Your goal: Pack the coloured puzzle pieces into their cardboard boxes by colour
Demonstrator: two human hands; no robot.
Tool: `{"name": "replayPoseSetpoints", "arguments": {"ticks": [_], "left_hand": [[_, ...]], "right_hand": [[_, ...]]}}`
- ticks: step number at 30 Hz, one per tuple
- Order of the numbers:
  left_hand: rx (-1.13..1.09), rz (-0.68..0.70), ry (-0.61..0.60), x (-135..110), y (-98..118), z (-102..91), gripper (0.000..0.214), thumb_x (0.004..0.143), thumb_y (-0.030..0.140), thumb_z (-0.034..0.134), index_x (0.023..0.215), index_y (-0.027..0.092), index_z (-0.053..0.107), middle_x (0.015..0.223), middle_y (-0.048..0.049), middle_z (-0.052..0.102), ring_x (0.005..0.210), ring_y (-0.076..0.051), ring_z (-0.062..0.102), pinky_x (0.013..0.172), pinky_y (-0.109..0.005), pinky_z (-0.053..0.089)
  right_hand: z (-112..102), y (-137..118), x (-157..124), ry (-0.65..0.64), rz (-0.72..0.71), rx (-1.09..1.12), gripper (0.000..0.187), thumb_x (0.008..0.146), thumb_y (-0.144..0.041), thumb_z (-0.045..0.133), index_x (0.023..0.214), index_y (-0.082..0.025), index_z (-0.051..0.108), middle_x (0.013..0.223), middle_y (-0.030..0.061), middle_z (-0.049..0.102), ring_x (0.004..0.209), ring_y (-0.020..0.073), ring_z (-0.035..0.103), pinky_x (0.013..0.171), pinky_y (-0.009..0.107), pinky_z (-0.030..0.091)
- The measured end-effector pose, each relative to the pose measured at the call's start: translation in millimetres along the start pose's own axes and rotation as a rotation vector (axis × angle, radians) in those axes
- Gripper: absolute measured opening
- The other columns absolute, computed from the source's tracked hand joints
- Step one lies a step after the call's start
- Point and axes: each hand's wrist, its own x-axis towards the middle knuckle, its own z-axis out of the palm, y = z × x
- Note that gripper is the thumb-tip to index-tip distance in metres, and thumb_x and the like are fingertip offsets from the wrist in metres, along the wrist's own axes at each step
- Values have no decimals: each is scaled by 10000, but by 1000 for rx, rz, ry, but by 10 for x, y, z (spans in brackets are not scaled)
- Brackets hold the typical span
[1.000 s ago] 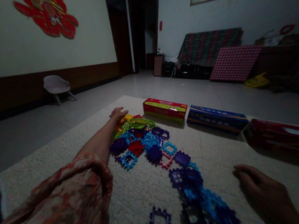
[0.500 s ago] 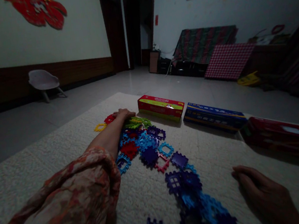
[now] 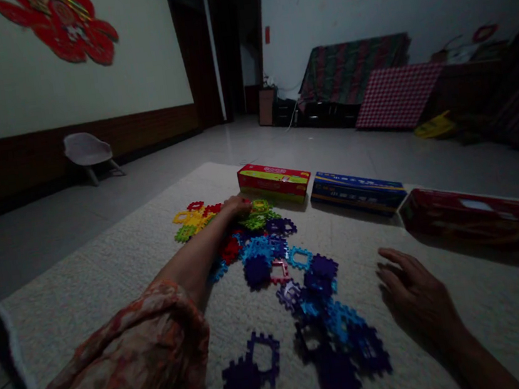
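Observation:
My left hand (image 3: 236, 206) reaches over the far end of a heap of toothed plastic building tiles, beside the green tiles (image 3: 257, 220). The back of the hand faces me, so its fingers and anything under them are hidden. Yellow tiles (image 3: 190, 218) and a red frame tile (image 3: 195, 206) lie left of it. Nearer to me are light blue tiles (image 3: 255, 247) and dark purple tiles (image 3: 339, 379). My right hand (image 3: 415, 286) is open above the rug, right of the purple and blue tiles, with fingers apart and holding nothing.
A red and yellow-green box (image 3: 274, 183), a blue box (image 3: 356, 194) and a dark red box (image 3: 470, 213) stand in a row along the far side of the cream rug (image 3: 104, 283). A small chair (image 3: 88, 151) is by the left wall.
My left hand has shifted right along the green tiles, and yellow and green tiles now show to its left. My right hand has opened its fingers. The view has shifted.

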Motion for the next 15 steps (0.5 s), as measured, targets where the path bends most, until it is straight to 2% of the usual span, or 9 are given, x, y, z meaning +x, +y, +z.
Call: {"name": "replayPoseSetpoints", "arguments": {"ticks": [2, 5, 8, 11, 15], "left_hand": [[22, 1, -63, -134, 126, 35, 169, 759, 307, 736, 867, 207, 820, 910, -107, 804, 923, -325, 730, 794, -356, 538], [12, 65, -106, -331, 294, 34, 247, 799, 294, 722, 1013, 223, 821, 1046, -76, 809, 978, -283, 728, 822, -299, 537], [-22, 130, -71, -421, 287, -104, 352, 864, 324, 681, 1197, 259, 773, 1232, -29, 769, 1090, -241, 702, 898, -253, 521], [-31, 93, 46, -380, 2, -403, 385, 965, 341, 552, 1300, 239, 714, 1336, -35, 720, 1204, -231, 653, 992, -257, 487], [-7, -87, 207, -319, -614, -812, 393, 963, 291, 552, 1267, 85, 692, 1294, -188, 716, 1219, -320, 626, 1035, -395, 459]], "right_hand": [[69, -41, 61, -55, -39, 42, 484, 877, -470, 539, 1267, -204, 645, 1360, 144, 654, 1109, 277, 704, 1006, 433, 554], [263, -158, 210, -151, -93, 84, 519, 883, -503, 527, 1282, -188, 631, 1392, 168, 630, 1240, 303, 644, 1048, 473, 538], [495, -312, 391, -222, -173, 82, 517, 886, -517, 523, 1258, -178, 643, 1375, 187, 639, 1292, 323, 608, 1088, 507, 505], [686, -457, 591, -249, -285, 18, 528, 896, -511, 529, 1279, -165, 639, 1416, 202, 613, 1336, 346, 567, 1134, 540, 448], [917, -677, 882, -345, -419, -100, 534, 916, -467, 536, 1361, -178, 600, 1497, 177, 555, 1399, 333, 500, 1156, 538, 406]]}}
